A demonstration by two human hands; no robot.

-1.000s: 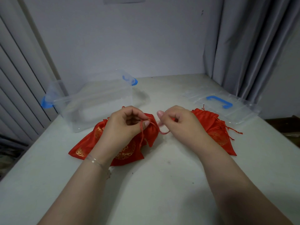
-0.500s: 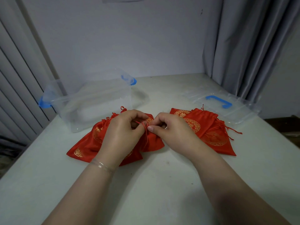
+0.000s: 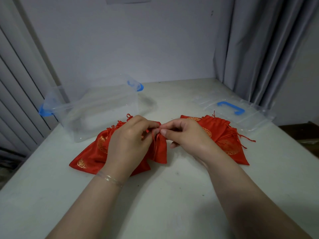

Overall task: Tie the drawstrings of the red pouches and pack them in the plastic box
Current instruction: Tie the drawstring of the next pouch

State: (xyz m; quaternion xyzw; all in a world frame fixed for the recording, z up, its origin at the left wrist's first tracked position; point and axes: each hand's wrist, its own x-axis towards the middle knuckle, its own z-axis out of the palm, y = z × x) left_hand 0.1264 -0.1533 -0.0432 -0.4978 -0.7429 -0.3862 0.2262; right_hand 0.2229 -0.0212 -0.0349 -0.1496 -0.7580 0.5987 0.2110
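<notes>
Head view shows both hands, apart a second ago, now met just in front of the plastic box point(image 3: 96, 109), left hand point(image 3: 131, 140) and right hand point(image 3: 186, 135) pinching the drawstring point(image 3: 152, 133) of the middle red pouch point(image 3: 158, 149), so the knot looks underway, nothing packed yet.

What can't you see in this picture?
Head view only:
- The knot in the drawstring: hidden by the left hand and right hand, so tied or not is unclear.
- How many red pouches lie there: they overlap under the left hand.
- Both arms: cut off by the bottom edge.
</notes>
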